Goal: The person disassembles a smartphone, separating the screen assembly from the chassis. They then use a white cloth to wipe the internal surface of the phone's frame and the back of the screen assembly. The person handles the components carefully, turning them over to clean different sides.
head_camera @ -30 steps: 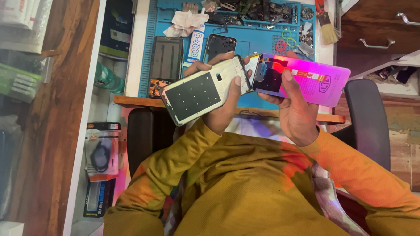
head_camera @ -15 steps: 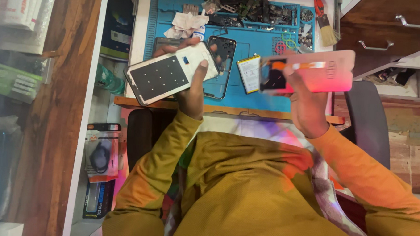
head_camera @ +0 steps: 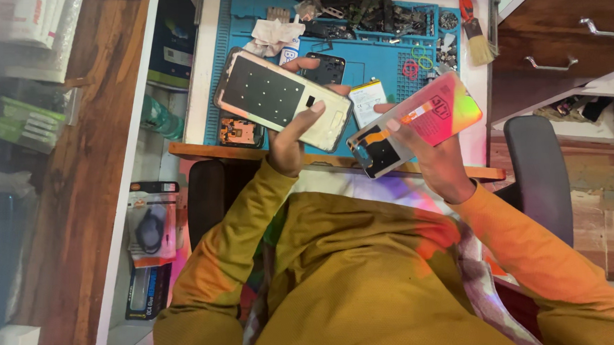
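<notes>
Slantwise, the back cover (head_camera: 283,100) runs upper-left to lower-right.

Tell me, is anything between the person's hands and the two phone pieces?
No. The left hand grips the pale back cover directly, and the right hand grips the pink phone body directly; nothing visible sits between.

The left hand (head_camera: 288,142) holds a pale phone back cover (head_camera: 282,99) by its lower edge, inner side up, tilted over the blue work mat (head_camera: 385,55) on the table (head_camera: 206,66). The right hand (head_camera: 434,156) grips a pink, shiny back cover (head_camera: 432,115), also tilted, just beside the first. Between the two covers a white battery (head_camera: 369,101) lies on the mat. A brush (head_camera: 477,37) rests at the mat's right edge.
</notes>
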